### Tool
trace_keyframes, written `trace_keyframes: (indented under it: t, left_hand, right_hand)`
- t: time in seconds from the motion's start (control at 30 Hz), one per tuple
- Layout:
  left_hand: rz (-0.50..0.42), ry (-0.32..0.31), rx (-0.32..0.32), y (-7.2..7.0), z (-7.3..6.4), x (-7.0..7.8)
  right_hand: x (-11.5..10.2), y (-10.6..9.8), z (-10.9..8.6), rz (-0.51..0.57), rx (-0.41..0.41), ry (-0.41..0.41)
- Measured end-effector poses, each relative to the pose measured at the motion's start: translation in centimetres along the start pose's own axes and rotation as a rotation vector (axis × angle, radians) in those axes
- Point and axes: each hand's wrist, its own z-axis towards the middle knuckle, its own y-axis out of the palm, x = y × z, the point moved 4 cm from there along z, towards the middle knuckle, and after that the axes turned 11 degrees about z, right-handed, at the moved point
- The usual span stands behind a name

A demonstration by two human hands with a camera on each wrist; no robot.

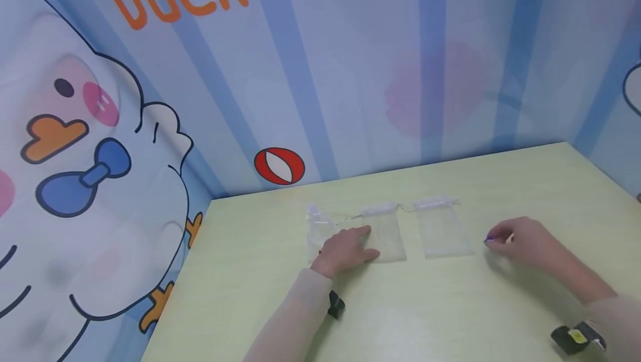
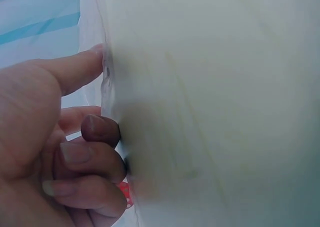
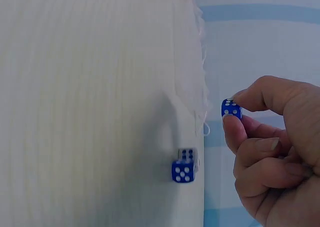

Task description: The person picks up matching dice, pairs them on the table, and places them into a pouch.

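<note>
My right hand (image 1: 523, 242) pinches a blue die (image 3: 231, 108) with white pips between thumb and index finger, above the table right of the bags. Below it in the right wrist view, a second blue die (image 3: 183, 171) and a white die (image 3: 188, 154) with dark pips lie close together. My left hand (image 1: 345, 251) rests on the sheer white middle drawstring bag (image 1: 388, 239), thumb and index finger spread over it. Its other fingers (image 2: 92, 159) bend against the surface in the left wrist view. A left bag (image 1: 316, 231) lies partly hidden beneath that hand.
A third sheer bag (image 1: 443, 228) lies flat between the middle bag and my right hand. Thin drawstrings (image 1: 407, 207) stretch between the bags. The pale table (image 1: 450, 306) meets a printed blue backdrop (image 1: 350, 73) at its back and left edges.
</note>
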Motion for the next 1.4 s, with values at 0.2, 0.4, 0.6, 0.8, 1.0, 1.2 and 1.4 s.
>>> trace_keyframes:
  t: [0.2,0.4,0.6,0.8,1.0,1.2,1.4]
  left_hand:
    - [0.022,0.002,0.003,-0.1,0.0,0.1]
    - [0.035,-0.007,-0.003,0.0,0.0,0.2]
    - [0.053,-0.006,-0.002,-0.1,0.1,0.2]
    - [0.070,-0.003,0.002,-0.1,0.1,0.4]
    - [0.059,-0.021,-0.005,-0.2,0.0,0.4]
    - [0.014,-0.023,-0.005,-0.2,-0.1,0.4]
    - [0.015,-0.035,-0.012,-0.1,0.0,0.3]
  right_hand:
    - [-2.0,2.6,-0.1,0.035,-0.049,-0.095]
    - [-3.6,5.3,-0.2,0.064,-0.123,-0.102]
    - [-5.5,8.2,-0.6,0.143,-0.223,-0.107]
    - [-7.0,10.0,-0.6,0.154,-0.273,-0.149]
    - [-8.1,11.5,-0.3,0.143,-0.311,-0.144]
    - [-8.6,12.3,-0.1,0.118,-0.323,-0.199]
    - [-8.6,12.7,-0.1,0.125,-0.340,-0.213]
